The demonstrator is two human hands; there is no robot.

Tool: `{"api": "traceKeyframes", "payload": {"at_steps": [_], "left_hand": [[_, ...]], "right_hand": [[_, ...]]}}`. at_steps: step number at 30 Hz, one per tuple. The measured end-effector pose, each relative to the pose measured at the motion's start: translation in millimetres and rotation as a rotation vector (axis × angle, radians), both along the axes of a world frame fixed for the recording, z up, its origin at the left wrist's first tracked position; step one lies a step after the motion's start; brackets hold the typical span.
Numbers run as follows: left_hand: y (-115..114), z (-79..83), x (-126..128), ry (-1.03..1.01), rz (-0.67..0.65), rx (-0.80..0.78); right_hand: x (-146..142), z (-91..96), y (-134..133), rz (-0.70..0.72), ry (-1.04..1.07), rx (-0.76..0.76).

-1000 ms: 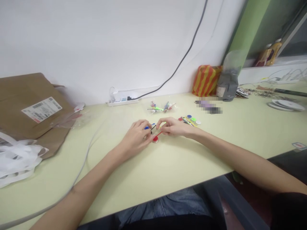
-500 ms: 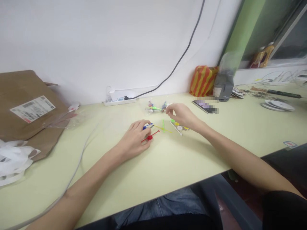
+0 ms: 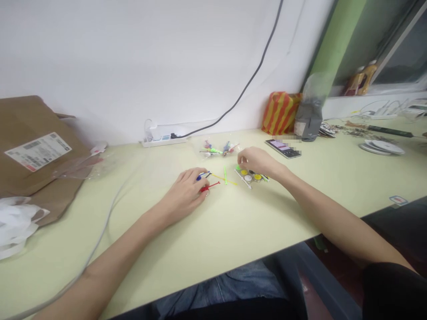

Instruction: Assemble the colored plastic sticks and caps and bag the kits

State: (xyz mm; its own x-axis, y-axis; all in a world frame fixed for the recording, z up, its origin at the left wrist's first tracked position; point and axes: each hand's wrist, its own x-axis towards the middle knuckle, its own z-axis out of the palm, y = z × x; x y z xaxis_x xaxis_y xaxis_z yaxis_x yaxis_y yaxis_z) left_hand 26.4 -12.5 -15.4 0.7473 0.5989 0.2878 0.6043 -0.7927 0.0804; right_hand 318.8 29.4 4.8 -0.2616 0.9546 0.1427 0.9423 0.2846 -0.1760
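On the left, a white plastic bag (image 3: 16,224) lies crumpled by a big brown paper bag (image 3: 40,126); what is inside them does not show. A see-through wrapper (image 3: 80,168) lies beside the brown bag. A grey cord (image 3: 106,218) runs across the table (image 3: 233,231). A white plug strip (image 3: 163,141) sits by the wall.

The left hand (image 3: 183,191) rests with bent fingers over a blue piece (image 3: 199,178) and a red piece (image 3: 205,189), hiding parts of both; I can't tell if it grips them. Behind, a clear bag (image 3: 198,149) has small bright bits (image 3: 215,151) in it. In front of that bag lie a green stick (image 3: 225,174), a yellow stick (image 3: 228,181) and a white stick (image 3: 242,178).

The right hand (image 3: 258,160) curls over round discs (image 3: 247,178) and blocks some of them. I can't tell if it pinches one. Past it are a phone (image 3: 283,149), a striped bag (image 3: 280,113) and a grey bag (image 3: 309,118); their insides are hidden. Bottles (image 3: 367,78) stand on the ledge above white plates (image 3: 382,146).
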Motion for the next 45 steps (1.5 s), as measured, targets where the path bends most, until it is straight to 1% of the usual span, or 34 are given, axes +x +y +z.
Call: {"api": "traceKeyframes", "payload": {"at_steps": [5,14,16,19,20,22,23,24,26,28,29,31,35,37,39,41,43,45], "left_hand": [[0,1.4,0,0.012,0.015,0.001],[6,-4.0,-2,0.003,0.052,0.018],[6,-4.3,-3,0.011,0.060,0.012],[6,-3.7,-3,0.007,0.079,0.012],[6,-3.4,-2,0.005,0.086,0.014],[6,-3.1,-2,0.002,0.093,0.017],[6,-3.0,-2,0.001,0.092,0.017],[6,-3.1,-2,-0.003,0.088,0.016],[6,-3.5,-3,-0.014,0.082,0.011],[6,-3.5,-3,-0.024,0.073,0.007],[6,-3.2,-3,-0.026,0.066,0.007],[5,-1.6,-2,-0.031,0.046,0.016],[-3,4.1,2,-0.056,-0.012,0.069],[-8,6.4,5,-0.056,-0.069,0.073],[-12,6.7,8,-0.056,-0.142,0.057],[-13,4.9,10,-0.066,-0.205,0.046],[-11,2.0,10,-0.083,-0.231,0.040],[-8,-0.3,9,-0.092,-0.221,0.035]], "right_hand": [[-1,-10.9,8,0.008,-0.007,-0.001],[-2,-13.2,8,0.018,0.021,-0.008],[-4,-12.3,8,0.009,0.043,0.020],[-9,-7.9,4,0.027,0.141,0.122],[-11,-5.7,2,0.061,0.194,0.150],[-17,-1.0,-5,0.194,0.307,0.145],[-21,1.0,-9,0.290,0.353,0.097],[-25,2.4,-14,0.396,0.386,0.018],[-33,3.3,-23,0.587,0.417,-0.179],[-40,1.6,-29,0.693,0.415,-0.321],[-42,-0.1,-30,0.705,0.407,-0.338],[-44,-4.3,-28,0.654,0.378,-0.275],[-37,-15.0,-13,0.410,0.254,0.033],[-32,-20.8,-5,0.349,0.202,0.130],[-29,-25.9,1,0.335,0.179,0.153],[-27,-29.7,4,0.333,0.162,0.142],[-27,-32.2,4,0.338,0.149,0.126],[-28,-33.6,4,0.345,0.144,0.126]]}}
